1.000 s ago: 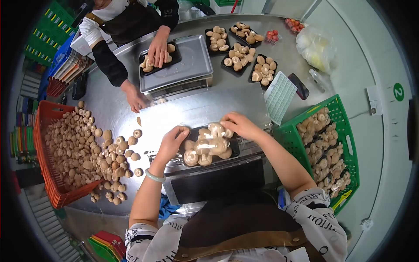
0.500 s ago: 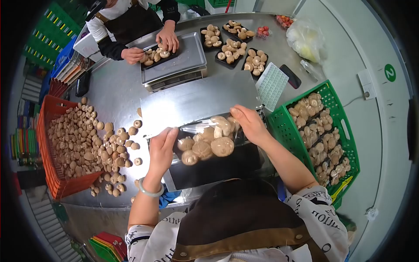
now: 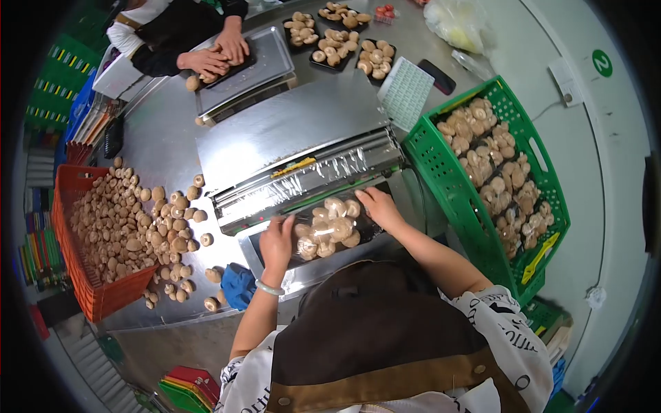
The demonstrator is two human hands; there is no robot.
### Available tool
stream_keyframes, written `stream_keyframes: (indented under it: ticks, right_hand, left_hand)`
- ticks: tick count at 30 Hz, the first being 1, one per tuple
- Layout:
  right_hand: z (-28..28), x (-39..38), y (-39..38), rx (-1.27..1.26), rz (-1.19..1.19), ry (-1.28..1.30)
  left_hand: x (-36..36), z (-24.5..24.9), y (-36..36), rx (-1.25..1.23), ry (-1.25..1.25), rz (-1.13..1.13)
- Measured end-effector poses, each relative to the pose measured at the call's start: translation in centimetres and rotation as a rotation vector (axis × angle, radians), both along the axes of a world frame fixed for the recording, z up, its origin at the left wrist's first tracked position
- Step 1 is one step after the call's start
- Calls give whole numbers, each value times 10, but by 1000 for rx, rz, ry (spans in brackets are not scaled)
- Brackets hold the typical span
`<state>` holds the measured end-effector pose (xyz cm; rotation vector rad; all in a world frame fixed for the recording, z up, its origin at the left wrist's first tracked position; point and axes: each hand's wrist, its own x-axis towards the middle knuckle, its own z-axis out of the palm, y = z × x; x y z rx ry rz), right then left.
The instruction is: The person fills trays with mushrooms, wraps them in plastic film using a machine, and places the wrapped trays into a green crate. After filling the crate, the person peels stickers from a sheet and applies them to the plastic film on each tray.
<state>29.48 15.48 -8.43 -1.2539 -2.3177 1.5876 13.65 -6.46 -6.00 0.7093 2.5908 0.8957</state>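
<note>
A film-wrapped pack of mushrooms [image 3: 327, 227] lies on the dark plate at the front of a metal wrapping machine [image 3: 296, 131]. My left hand [image 3: 277, 242] is at the pack's left end, its fingers bent and blurred, and whether they grip the film I cannot tell. At the pack's upper right corner is my right hand [image 3: 379, 208], its thumb and fingers closed on the pack's edge. Behind the pack, crinkled clear film [image 3: 275, 196] stretches along the machine's roller.
An orange crate [image 3: 103, 296] of loose mushrooms stands left, with more spilled beside it. The green crate [image 3: 447, 186] at right holds packed mushrooms. Across the table, a co-worker's hands [image 3: 219, 58] touch a tray on a scale [image 3: 268, 51]. A blue cloth [image 3: 239, 284] lies near my left wrist.
The pack has come down onto the dark plate, its film now smooth over the mushrooms. The machine's film roller has come into view. The camera view has shifted.
</note>
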Motion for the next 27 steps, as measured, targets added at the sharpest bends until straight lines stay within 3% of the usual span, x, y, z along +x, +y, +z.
stream_keyframes:
  ticks: [2,5,7,8,11,14,16,18,20,22,24,25,27]
  right_hand:
    - [8,11,-2,-261,-116,-41]
    - [-9,25,-16,-49,-100,186]
    - [-9,27,-18,-90,-117,233]
    - [0,26,-19,-108,-125,257]
    - [52,64,-12,-592,-349,493]
    - [80,114,-18,-367,-514,498]
    - [41,143,-22,-244,-663,450]
    - [-12,155,-31,108,-694,254]
    - [-56,153,-41,128,-764,268]
    - [-86,139,-53,346,-699,142]
    - [-139,121,-68,-785,-1240,993]
    - [-117,126,-84,-775,-1072,919]
    - [-68,132,-106,-707,-758,839]
  left_hand:
    - [4,8,-10,175,-206,147]
    - [14,-11,-26,381,-296,142]
    - [18,-25,-29,533,-422,158]
    - [16,-23,-30,519,-369,185]
    - [11,1,-27,571,-289,222]
    - [12,10,-21,425,-92,57]
    - [17,-8,-11,234,-17,-78]
    - [25,-21,11,34,196,-249]
    - [28,-29,41,63,344,-434]
    - [34,-33,72,95,449,-598]
    - [45,-30,93,159,371,-782]
    - [48,-30,95,-16,213,-828]
    - [73,-10,104,329,-264,-731]
